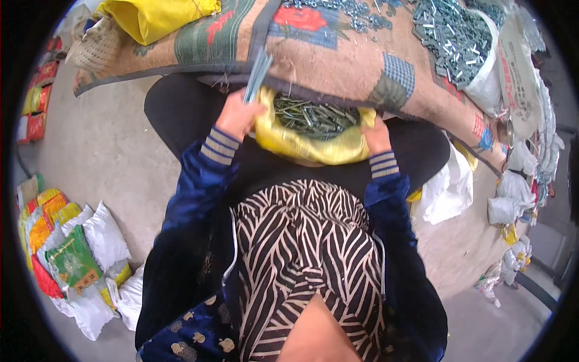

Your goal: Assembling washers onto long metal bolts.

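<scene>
Yellow bag (313,145) sits at the upper middle of the frame, on the person's lap against the edge of a patterned cloth-covered table (338,66); its mouth is open and it is filled with grey metal pins (310,116). That table is the largest thing in view, running across the whole top of the frame, and it carries a second yellow sack (154,17) at the upper left, a white sack of grey metal pieces (455,39) at the upper right, and a scatter of loose small metal parts (350,12) at the top middle. On the grey floor at the lower left lies a heap of white, green and red packets (75,259); more white bags (449,187) lie at the right.

Left hand (238,114), just left of the bag's mouth, is closed around a bundle of metal rods (258,75) that points up over the table edge. Right hand (377,136) is curled on the bag's right rim, gripping the yellow plastic. Both wrists show striped cuffs under dark blue sleeves.
</scene>
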A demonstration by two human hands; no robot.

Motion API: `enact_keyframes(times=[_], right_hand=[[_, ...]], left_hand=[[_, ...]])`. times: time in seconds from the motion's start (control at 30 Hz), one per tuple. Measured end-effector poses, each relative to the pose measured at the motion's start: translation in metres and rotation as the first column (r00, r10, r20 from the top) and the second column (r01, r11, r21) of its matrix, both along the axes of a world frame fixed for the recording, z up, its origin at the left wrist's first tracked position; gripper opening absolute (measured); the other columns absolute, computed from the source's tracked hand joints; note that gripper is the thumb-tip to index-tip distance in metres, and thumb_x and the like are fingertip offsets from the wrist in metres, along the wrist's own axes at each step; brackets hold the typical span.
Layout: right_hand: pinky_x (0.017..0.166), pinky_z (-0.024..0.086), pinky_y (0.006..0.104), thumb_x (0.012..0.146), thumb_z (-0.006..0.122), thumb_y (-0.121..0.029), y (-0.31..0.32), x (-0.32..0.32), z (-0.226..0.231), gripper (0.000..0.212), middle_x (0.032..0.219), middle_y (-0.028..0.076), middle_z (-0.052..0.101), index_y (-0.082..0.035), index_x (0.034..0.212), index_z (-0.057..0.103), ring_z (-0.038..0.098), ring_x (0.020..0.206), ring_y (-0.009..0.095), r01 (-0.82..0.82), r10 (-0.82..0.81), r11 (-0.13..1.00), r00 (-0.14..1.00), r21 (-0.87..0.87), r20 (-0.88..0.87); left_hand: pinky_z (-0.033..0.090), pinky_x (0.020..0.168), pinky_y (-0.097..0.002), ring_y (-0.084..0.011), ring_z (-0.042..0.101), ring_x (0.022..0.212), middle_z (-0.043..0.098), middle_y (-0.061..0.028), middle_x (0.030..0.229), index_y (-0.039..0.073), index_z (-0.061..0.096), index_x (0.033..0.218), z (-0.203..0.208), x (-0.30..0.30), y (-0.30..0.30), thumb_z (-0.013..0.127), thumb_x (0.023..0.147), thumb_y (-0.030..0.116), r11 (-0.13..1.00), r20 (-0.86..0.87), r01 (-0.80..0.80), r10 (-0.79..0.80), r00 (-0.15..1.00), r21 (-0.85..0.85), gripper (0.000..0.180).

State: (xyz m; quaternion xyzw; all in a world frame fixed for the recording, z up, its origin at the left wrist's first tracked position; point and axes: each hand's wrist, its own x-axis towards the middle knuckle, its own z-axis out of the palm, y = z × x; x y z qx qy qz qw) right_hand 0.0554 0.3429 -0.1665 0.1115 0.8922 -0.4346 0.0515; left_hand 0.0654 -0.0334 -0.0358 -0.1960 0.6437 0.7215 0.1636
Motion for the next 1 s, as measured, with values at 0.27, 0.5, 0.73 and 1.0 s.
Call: enact_keyframes(times=[0.27,0.5,0.73,1.0], right_hand=[[0.072,0.05,0.0413,0.077,0.068,-0.029,-0.013,-0.046,0.047,0.04,0.09,0.026,0.063,0.006,0.094,0.058,0.063,0.084,0.037,-0.123,0.11,0.988,0.986,0.097,0.128],[0.071,0.049,0.045,0.078,0.065,-0.031,-0.049,-0.004,0.15,0.033,0.097,0.022,0.063,-0.004,0.096,0.059,0.06,0.087,0.039,-0.176,0.229,0.577,0.972,0.797,0.049],[0.074,0.048,0.0405,0.082,0.063,-0.024,-0.138,0.023,0.167,0.022,0.094,0.015,0.064,-0.003,0.091,0.065,0.06,0.083,0.03,-0.854,0.916,0.395,0.396,0.339,-0.067],[0.06,0.049,0.0214,0.085,0.065,-0.014,-0.145,-0.05,0.241,0.035,0.085,0.006,0.062,0.004,0.114,0.055,0.059,0.071,0.009,-0.292,0.274,0.797,0.955,-0.528,-0.113]], left_hand=[[0.021,0.034,-0.0202,-0.0023,0.032,0.036,0.043,0.0055,0.053,0.006,0.057,0.081,0.024,-0.024,-0.018,0.067,0.079,0.013,0.997,-0.099,-0.062,0.056,0.993,-0.053,0.013],[0.021,0.035,-0.0188,-0.0022,0.028,0.037,0.035,0.0068,0.051,-0.002,0.057,0.104,0.055,0.033,-0.035,0.057,0.093,0.027,0.995,-0.001,-0.046,0.046,0.999,0.086,0.032],[0.035,0.042,-0.0207,-0.0078,0.043,0.049,0.048,-0.0007,0.067,0.001,0.048,0.121,0.071,0.005,-0.003,0.039,0.099,0.036,0.83,-0.081,0.098,-0.063,0.995,0.549,0.042],[0.021,0.036,-0.0169,-0.002,0.027,0.042,0.034,0.0054,0.059,0.005,0.05,0.122,0.083,-0.031,0.015,0.045,0.098,0.034,0.672,-0.07,0.331,-0.384,0.921,0.663,0.038]])
